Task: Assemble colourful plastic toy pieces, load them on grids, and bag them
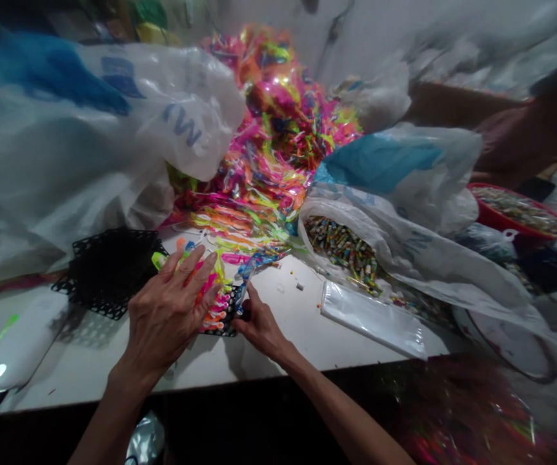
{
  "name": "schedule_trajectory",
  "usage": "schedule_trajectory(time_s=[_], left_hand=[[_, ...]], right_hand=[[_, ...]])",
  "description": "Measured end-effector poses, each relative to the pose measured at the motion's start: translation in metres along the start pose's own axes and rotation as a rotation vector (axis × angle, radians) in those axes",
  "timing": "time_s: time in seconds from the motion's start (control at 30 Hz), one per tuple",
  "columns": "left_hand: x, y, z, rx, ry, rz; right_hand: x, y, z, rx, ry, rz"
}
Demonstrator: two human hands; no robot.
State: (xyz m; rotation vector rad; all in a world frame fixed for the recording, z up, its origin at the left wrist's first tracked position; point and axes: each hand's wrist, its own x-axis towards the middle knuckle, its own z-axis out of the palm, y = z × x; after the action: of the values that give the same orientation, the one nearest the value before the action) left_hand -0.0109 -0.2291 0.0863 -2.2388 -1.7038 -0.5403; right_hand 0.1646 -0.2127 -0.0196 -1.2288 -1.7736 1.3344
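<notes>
My left hand [169,310] lies with its fingers spread over a row of colourful plastic pieces [217,310] on a black perforated tray [227,330]. At the tray's right edge my right hand [259,320] is closed, with thumb and forefinger on a blue, partly clear piece [244,284]. Behind both hands, a large heap of pink, orange, yellow and blue pieces [263,174] spreads down onto the white table [292,329]. Part of the tray is hidden under my left hand.
Black perforated trays [113,271] are stacked at left, beside a white box [21,342]. White plastic bags [99,142] bulge behind. At right lie an open bag [384,232] of small multicoloured pieces, clear plastic sleeves [372,320] and a red basin [505,223].
</notes>
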Motion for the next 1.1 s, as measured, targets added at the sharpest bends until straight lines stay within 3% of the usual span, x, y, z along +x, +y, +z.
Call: schedule_trajectory(time_s=[0.17,0.3,0.6,0.8,0.97,1.1], left_hand=[[0.000,0.000,0.000,-0.011,-0.010,0.008],[0.000,0.000,0.001,0.010,0.001,0.014],[0.000,-0.001,0.001,0.022,0.022,0.024],[0.000,-0.002,0.003,0.036,0.030,0.040],[0.001,-0.002,0.003,0.018,0.019,0.056],[0.002,-0.001,0.003,0.031,0.038,0.061]], right_hand=[[-0.002,-0.001,0.002,0.004,0.018,0.003],[0.001,-0.001,-0.009,-0.006,0.074,-0.016],[0.063,0.009,-0.032,-0.093,0.121,-0.031],[0.073,0.006,-0.039,-0.428,0.037,-0.134],[0.071,-0.004,-0.027,-0.770,-0.095,-0.212],[0.070,-0.014,-0.027,-0.843,-0.192,-0.196]])
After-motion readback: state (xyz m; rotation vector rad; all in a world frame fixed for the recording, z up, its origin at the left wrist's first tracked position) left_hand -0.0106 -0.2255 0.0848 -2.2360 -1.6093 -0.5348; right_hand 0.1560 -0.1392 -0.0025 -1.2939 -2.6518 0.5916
